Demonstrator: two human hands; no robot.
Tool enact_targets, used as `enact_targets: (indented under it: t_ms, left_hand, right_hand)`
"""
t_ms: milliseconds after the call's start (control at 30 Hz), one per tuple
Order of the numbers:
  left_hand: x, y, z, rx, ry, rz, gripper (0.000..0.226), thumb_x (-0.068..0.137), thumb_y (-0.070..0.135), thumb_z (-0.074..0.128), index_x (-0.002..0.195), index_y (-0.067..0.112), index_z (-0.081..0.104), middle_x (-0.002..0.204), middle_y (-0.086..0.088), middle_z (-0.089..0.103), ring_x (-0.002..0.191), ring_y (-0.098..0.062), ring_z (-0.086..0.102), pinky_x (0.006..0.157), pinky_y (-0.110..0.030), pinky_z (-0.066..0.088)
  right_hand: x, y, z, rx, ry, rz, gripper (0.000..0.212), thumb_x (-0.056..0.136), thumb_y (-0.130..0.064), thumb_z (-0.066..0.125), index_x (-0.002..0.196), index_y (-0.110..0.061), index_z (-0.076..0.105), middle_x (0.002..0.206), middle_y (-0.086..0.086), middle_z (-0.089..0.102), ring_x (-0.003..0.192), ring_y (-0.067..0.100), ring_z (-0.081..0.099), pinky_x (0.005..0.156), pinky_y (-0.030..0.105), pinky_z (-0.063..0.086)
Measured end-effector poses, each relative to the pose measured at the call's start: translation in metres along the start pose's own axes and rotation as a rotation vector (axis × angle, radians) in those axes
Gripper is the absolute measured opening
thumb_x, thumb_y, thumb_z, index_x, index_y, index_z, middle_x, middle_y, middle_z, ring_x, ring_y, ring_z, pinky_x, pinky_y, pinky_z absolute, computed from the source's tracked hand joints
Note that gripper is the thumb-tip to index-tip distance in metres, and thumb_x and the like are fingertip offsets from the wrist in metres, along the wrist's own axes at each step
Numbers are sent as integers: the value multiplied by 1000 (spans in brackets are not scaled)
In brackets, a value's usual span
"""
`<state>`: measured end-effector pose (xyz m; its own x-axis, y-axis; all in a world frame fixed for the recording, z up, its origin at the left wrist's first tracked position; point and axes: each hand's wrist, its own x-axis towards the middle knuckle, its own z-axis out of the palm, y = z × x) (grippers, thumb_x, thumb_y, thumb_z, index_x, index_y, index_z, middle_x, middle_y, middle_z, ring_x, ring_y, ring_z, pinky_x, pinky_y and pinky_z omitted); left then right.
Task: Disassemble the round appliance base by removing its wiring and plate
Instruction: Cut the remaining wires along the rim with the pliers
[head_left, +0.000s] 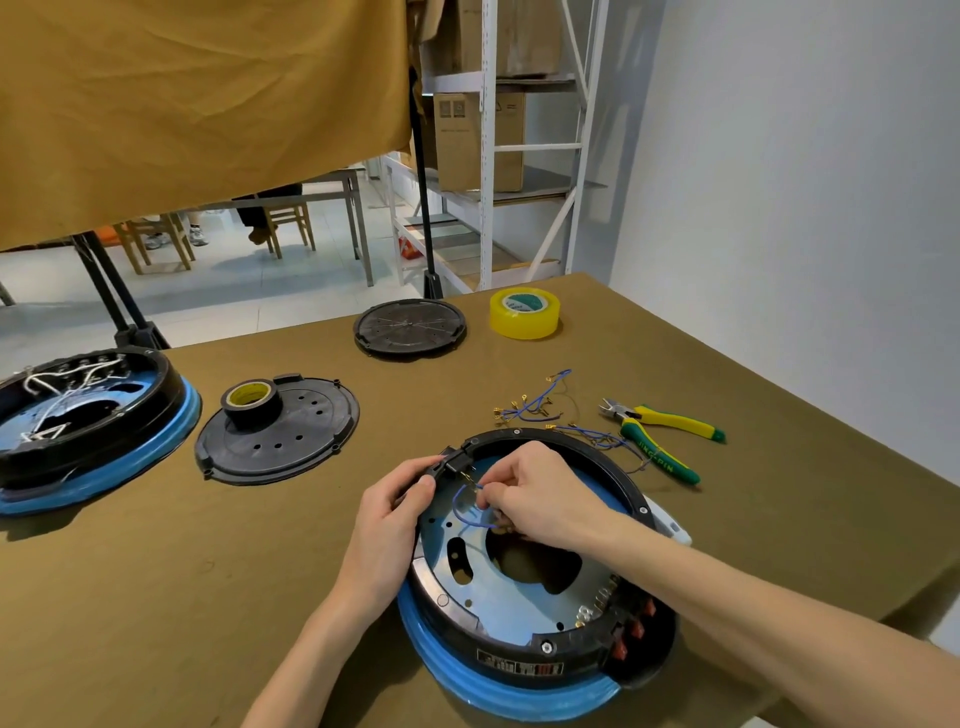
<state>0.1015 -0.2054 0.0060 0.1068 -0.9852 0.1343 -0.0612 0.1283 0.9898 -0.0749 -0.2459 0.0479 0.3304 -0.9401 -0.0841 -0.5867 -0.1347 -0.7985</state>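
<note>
The round appliance base (545, 670), black with a blue rim, lies upside down at the table's front. Inside it shows a silvery metal plate (514, 603) with cut-outs. My left hand (389, 525) grips the base's black rim at a connector block on its far left side. My right hand (530, 493) reaches into the base and pinches a thin blue wire (460, 506) that loops over the plate. Red switches sit on the base's right front side.
Loose blue wires (540, 405) with gold terminals and green-yellow cutters (660, 436) lie behind the base. A second wired base (88, 431) is at the left, beside a black cover (291, 436) carrying a black tape roll (252, 402). Another cover (410, 327) and yellow tape (524, 312) sit farther back.
</note>
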Motion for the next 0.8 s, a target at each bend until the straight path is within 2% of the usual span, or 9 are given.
enact_targets:
  t_ms: [133, 200, 333, 433, 567, 633, 700, 800]
  left_hand:
    - [-1, 0, -1, 4, -8, -12, 28, 105, 4, 49, 114, 18, 72, 102, 7, 78, 93, -9, 73, 71, -15, 53]
    - [-2, 1, -1, 6, -10, 1, 29, 105, 4, 49, 113, 19, 72, 102, 8, 78, 92, -8, 73, 71, -14, 53]
    - [0, 0, -1, 10, -9, -10, 29, 105, 5, 50, 114, 21, 72, 103, 10, 78, 93, -7, 73, 71, -15, 53]
    - [-1, 1, -1, 5, -11, -11, 29, 105, 5, 50, 114, 20, 72, 103, 9, 78, 93, -8, 73, 72, -15, 53]
    - [0, 0, -1, 16, -6, -10, 28, 105, 6, 51, 115, 19, 72, 103, 10, 78, 94, -8, 73, 72, -15, 53]
    - [-1, -1, -2, 20, -4, -26, 27, 105, 7, 51, 117, 19, 72, 104, 9, 78, 95, -9, 73, 73, -16, 54]
    - [-1, 0, -3, 21, -15, -15, 28, 105, 6, 50, 117, 19, 72, 104, 8, 78, 95, -9, 73, 73, -16, 54]
    - [0, -1, -3, 31, -11, -9, 28, 105, 7, 50, 117, 20, 72, 104, 8, 78, 95, -9, 73, 73, -17, 54]
  right_hand:
    - [0, 0, 1, -53, 10, 2, 34, 89, -4, 54, 64, -20, 71, 64, 9, 70, 58, 20, 57, 61, 38, 54]
    - [-2, 0, 2, -58, 19, -23, 32, 90, -6, 54, 66, -19, 72, 64, 10, 70, 55, 16, 56, 59, 34, 51]
    - [0, 2, 0, -20, 16, 19, 34, 89, -3, 54, 63, -19, 71, 52, -3, 62, 51, 11, 54, 59, 27, 48]
    - [-2, 2, 1, -25, 24, -17, 32, 91, -5, 54, 68, -18, 72, 59, 13, 66, 55, 19, 53, 59, 30, 47]
    - [-1, 3, 1, -24, 33, -25, 32, 93, -6, 54, 70, -16, 74, 60, 3, 68, 57, 21, 56, 60, 33, 50]
    - [-1, 4, 3, -73, 25, -38, 30, 92, -6, 53, 72, -13, 75, 64, 8, 70, 57, 20, 56, 60, 34, 51]
    - [-3, 5, 3, -58, 31, -71, 29, 93, -7, 54, 74, -11, 76, 61, 12, 67, 54, 18, 51, 57, 30, 45]
    - [0, 7, 1, -17, 45, -69, 29, 94, -7, 54, 77, -11, 77, 70, 17, 72, 58, 23, 56, 60, 30, 47]
